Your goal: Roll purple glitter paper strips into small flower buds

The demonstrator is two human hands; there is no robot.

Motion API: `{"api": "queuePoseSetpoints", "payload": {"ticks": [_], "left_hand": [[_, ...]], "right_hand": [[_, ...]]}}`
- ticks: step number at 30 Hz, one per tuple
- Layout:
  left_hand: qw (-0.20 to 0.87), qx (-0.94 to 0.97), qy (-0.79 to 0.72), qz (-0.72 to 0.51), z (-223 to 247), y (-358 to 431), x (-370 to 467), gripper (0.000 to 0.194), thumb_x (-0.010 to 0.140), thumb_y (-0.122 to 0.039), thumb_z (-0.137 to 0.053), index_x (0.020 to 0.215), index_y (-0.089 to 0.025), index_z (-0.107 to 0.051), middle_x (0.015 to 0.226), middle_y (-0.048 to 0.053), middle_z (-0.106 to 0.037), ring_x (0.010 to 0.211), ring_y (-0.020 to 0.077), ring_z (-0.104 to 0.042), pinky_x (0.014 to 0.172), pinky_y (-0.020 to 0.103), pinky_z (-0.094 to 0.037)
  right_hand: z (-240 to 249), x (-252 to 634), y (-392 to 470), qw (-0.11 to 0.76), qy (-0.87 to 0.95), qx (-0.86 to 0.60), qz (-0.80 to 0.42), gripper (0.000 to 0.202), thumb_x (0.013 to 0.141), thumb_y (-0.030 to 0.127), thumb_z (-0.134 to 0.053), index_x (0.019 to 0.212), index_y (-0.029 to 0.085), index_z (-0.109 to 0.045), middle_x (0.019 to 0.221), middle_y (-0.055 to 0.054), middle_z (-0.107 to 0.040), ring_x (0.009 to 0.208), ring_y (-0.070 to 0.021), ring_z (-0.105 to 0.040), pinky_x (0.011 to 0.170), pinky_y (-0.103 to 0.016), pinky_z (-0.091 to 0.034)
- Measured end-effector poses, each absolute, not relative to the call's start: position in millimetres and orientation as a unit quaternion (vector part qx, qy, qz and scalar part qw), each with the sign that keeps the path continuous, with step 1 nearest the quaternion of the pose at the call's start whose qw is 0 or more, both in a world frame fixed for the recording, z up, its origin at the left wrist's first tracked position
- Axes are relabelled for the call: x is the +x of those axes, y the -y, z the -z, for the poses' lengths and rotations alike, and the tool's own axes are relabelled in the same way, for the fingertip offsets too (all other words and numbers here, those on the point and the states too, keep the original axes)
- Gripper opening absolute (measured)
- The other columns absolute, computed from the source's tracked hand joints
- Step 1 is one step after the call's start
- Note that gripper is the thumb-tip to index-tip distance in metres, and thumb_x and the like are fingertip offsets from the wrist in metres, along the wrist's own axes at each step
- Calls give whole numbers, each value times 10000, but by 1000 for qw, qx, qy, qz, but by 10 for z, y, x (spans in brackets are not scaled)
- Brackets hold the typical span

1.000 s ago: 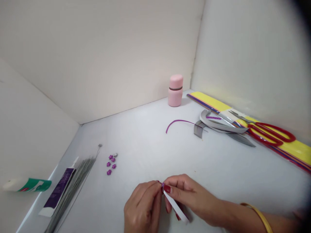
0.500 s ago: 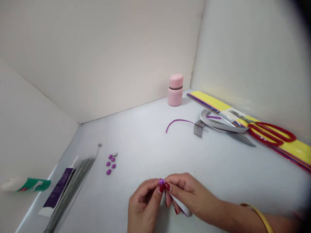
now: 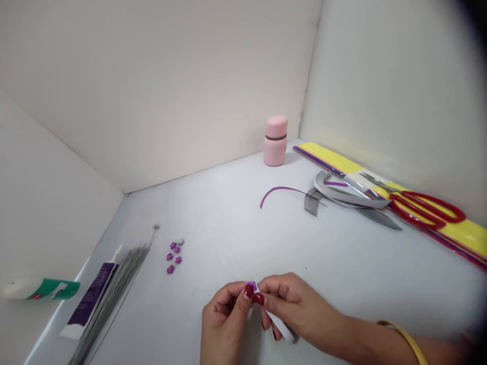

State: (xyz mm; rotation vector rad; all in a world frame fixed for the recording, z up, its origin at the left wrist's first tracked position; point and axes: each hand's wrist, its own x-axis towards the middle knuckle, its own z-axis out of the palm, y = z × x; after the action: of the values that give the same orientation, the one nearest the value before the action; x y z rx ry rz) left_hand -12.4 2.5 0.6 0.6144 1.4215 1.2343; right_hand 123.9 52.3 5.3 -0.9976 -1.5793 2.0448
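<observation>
Left hand [image 3: 224, 314] pinching purple folded end of paper strip [image 3: 281, 328], right hand [image 3: 300, 301] pinching same strip just beside; strip between both hands, white tail slanting down past right fingers. Pink jar [image 3: 274, 149] lidded, contents hidden. Purple tube [image 3: 92, 294], green-and-white tube [image 3: 57, 289]: contents unseen. Clear packet [image 3: 329, 159] holds yellow and other-coloured strips, partly covered by scissors [image 3: 397, 191], cut off at right edge. Wire bundle [image 3: 114, 299] cut off at bottom. Fold details hard to make out.
</observation>
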Motion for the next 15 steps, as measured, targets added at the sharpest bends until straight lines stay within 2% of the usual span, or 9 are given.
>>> {"api": "queuePoseSetpoints", "payload": {"ticks": [5, 11, 15], "left_hand": [[531, 254, -602, -539, -26, -36, -114, 225, 626, -374, -740, 626, -153, -701, 460, 14, -644, 515, 154, -586, 587, 255, -464], [547, 252, -595, -531, -61, -36, -100, 203, 641, -351, -734, 625, -152, -701, 467, 14, -662, 480, 133, -590, 515, 211, -461], [485, 281, -609, -562, -36, -22, -86, 192, 626, -355, -739, 625, -166, -706, 539, 13, -681, 549, 143, -599, 565, 211, -475]], "right_hand": [[10, 1260, -518, 188, 569, -339, -725, 407, 828, 498, -478, 637, 147, -556, 496, 40, -492, 410, -68, -412, 458, -184, -354], [3, 1263, -519, 174, 562, -342, -733, 394, 824, 491, -488, 639, 147, -541, 461, 47, -448, 389, -71, -401, 408, -175, -319], [-11, 1253, -518, 175, 550, -345, -740, 400, 812, 495, -503, 627, 143, -542, 427, 54, -430, 364, -71, -397, 384, -173, -311]]}}
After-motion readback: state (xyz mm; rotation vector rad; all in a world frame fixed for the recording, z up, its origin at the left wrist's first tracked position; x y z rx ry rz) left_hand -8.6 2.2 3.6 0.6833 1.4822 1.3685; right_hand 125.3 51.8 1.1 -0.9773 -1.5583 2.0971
